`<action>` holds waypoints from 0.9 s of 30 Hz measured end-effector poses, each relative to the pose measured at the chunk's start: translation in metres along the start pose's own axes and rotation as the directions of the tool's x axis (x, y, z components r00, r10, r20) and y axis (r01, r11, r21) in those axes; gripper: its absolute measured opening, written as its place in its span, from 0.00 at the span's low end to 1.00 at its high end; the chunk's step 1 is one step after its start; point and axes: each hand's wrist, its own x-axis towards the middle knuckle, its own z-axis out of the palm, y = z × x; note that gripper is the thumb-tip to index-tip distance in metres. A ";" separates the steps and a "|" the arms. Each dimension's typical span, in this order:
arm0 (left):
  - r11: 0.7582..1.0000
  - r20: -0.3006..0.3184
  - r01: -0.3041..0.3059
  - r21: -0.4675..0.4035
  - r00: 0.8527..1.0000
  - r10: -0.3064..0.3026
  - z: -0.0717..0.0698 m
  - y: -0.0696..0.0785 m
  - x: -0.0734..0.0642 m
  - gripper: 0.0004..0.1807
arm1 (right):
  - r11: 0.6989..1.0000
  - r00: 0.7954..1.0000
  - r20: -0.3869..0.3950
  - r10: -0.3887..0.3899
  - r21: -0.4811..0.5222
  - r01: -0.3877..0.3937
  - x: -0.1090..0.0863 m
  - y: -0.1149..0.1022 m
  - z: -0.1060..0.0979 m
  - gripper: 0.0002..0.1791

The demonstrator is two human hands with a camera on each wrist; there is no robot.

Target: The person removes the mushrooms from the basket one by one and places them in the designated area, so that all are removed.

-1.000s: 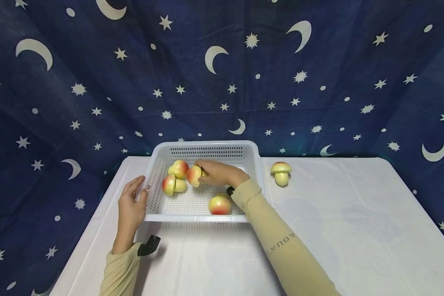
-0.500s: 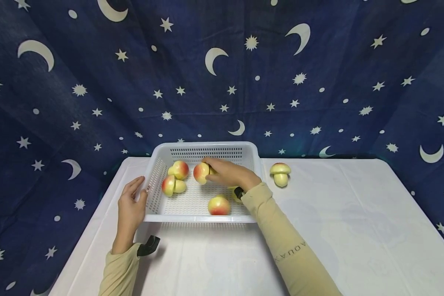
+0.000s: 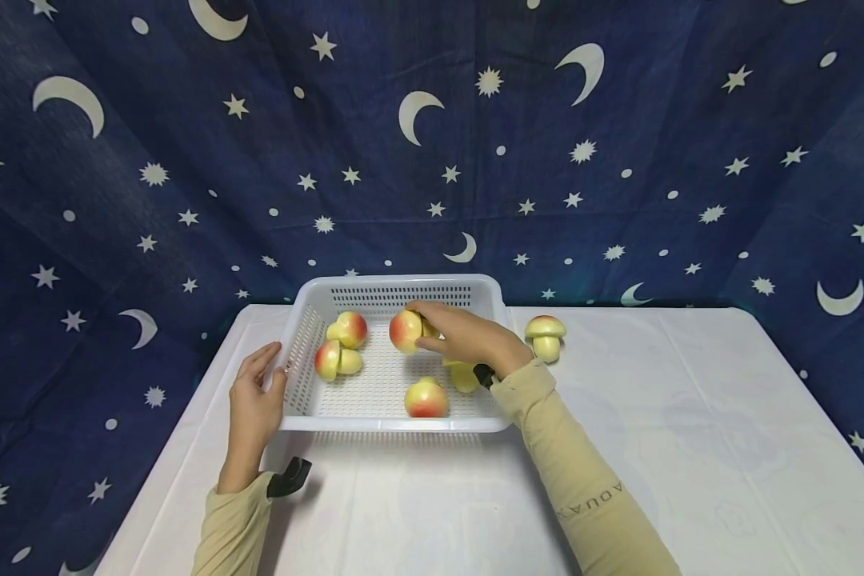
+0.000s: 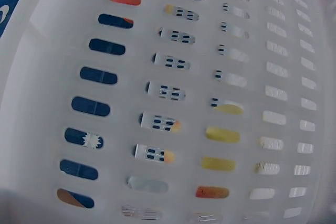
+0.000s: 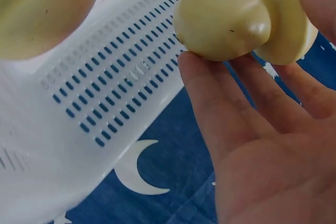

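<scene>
A toy mushroom (image 3: 406, 332) with a red and yellow cap is held between the thumb and fingers of my right hand (image 3: 468, 332), above the white basket (image 3: 396, 426). The right wrist view shows its pale stem (image 5: 220, 19) toward the camera, fingertips against it. My left hand (image 3: 254, 408) rests at the basket's left rim, fingers fairly straight. The left wrist view holds only the slotted basket wall (image 4: 194, 108), without the hand. Inside the basket lie a mushroom (image 3: 351, 330) at back left, another mushroom (image 3: 329, 362) beside it, and a mushroom (image 3: 427, 399) near the front.
One more mushroom (image 3: 465, 378) in the basket is partly covered by the right wrist. Outside, a mushroom (image 3: 546, 338) lies on the white tablecloth (image 3: 691, 432), right of the basket. A dark blue curtain (image 3: 374, 136) with moons and stars hangs behind the table.
My right hand has moved right and slightly back with the mushroom in its grip, uncovering another mushroom under the wrist. My left hand has stayed at the rim.
</scene>
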 end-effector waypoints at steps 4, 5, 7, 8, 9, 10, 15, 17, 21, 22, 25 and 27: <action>1.000 0.001 -0.001 -0.005 1.000 0.001 0.000 0.000 0.000 0.24 | 1.000 1.000 -0.004 0.006 -0.004 -0.006 -0.006 -0.001 -0.004 0.23; 1.000 0.002 0.000 -0.006 1.000 0.000 0.000 0.000 0.000 0.24 | 1.000 1.000 -0.007 0.005 -0.003 -0.005 -0.007 -0.002 -0.005 0.24; 1.000 0.003 0.003 -0.006 1.000 -0.003 0.000 0.000 0.000 0.24 | 1.000 1.000 -0.014 0.005 -0.002 -0.005 -0.010 -0.002 -0.006 0.24; 1.000 0.005 0.006 -0.005 1.000 -0.006 0.000 0.000 0.000 0.24 | 1.000 1.000 -0.018 0.007 -0.003 -0.007 -0.012 -0.002 -0.007 0.24; 1.000 0.006 0.009 -0.003 1.000 -0.009 0.000 0.001 0.000 0.24 | 1.000 1.000 -0.024 0.003 -0.003 -0.003 -0.014 -0.002 -0.008 0.24; 1.000 0.008 0.013 0.000 1.000 -0.013 0.000 0.001 0.000 0.24 | 1.000 1.000 -0.031 0.002 -0.006 -0.002 -0.015 -0.001 -0.008 0.24; 1.000 0.012 0.021 0.007 1.000 -0.021 -0.001 0.003 -0.001 0.24 | 1.000 0.998 -0.061 -0.007 -0.003 0.007 -0.024 0.001 -0.011 0.25; 1.000 0.008 0.018 0.007 1.000 -0.018 -0.001 0.002 -0.001 0.24 | 1.000 0.997 -0.075 -0.014 -0.004 0.014 -0.028 0.003 -0.012 0.25; 1.000 0.002 0.011 0.009 1.000 -0.011 0.000 0.001 0.000 0.24 | 1.000 0.995 -0.095 -0.026 0.000 0.026 -0.033 0.005 -0.015 0.25; 1.000 0.001 0.010 0.010 1.000 -0.010 0.000 0.001 0.000 0.24 | 1.000 0.995 -0.097 -0.025 0.001 0.025 -0.034 0.006 -0.015 0.25; 1.000 0.001 0.010 0.008 1.000 -0.010 0.000 0.000 0.000 0.24 | 1.000 0.995 -0.098 -0.011 0.013 0.012 -0.038 0.007 -0.017 0.26; 1.000 0.002 0.010 0.007 1.000 -0.010 0.000 0.001 0.000 0.24 | 1.000 0.995 -0.102 0.000 0.024 0.002 -0.040 0.009 -0.018 0.26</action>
